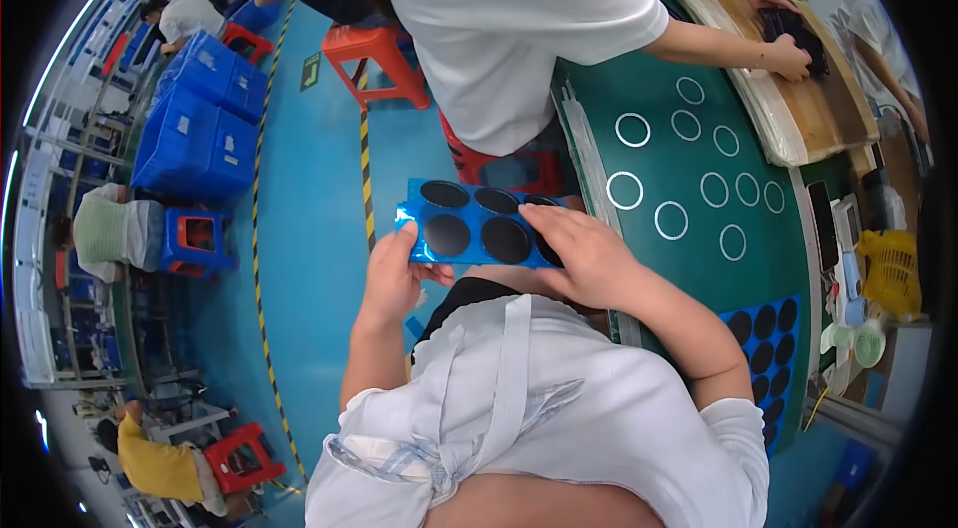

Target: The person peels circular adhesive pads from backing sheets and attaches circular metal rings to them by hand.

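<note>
Holds a blue sheet (475, 229) beside the green table (667, 164), clamped in left hand (390, 273), with thumb (406, 236) uppermost, and in right hand (591, 254), with fingers (552, 229) laid across. Partly hides end discs (539, 200); leaves underside unseen.

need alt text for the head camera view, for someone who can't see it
A person's left hand and right hand hold a blue sheet with black discs. At image right, a green table bears white rings, and a co-worker in white reaches over it.
</note>
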`<state>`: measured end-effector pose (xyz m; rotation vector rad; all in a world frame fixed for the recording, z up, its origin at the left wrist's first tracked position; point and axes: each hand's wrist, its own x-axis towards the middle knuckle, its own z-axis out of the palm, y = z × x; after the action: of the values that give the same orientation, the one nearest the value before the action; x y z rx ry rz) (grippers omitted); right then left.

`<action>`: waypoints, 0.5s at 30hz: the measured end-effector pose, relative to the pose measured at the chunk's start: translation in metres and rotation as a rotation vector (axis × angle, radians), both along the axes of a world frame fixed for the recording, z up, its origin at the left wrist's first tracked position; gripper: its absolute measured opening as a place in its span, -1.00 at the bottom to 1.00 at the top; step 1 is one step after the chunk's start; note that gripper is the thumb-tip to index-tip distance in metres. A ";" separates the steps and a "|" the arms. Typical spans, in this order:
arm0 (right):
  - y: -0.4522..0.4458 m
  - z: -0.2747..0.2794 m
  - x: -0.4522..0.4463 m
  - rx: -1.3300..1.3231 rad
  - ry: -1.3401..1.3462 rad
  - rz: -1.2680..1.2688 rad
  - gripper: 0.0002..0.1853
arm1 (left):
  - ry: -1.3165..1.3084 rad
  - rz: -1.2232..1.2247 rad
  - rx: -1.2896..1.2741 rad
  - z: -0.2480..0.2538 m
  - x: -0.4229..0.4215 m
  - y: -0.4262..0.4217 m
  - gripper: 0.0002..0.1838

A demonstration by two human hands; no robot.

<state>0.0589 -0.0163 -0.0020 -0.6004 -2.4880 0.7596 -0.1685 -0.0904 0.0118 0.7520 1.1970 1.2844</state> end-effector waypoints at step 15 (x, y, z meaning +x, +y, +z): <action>-0.011 -0.030 -0.013 0.587 0.071 -0.184 -0.64 | -0.156 -0.012 -0.245 -0.045 0.045 0.002 -0.53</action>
<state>0.0457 -0.0273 -0.0324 -0.5537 -2.3783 -0.0307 -0.1234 -0.0886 -0.0331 0.4721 1.1941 1.1389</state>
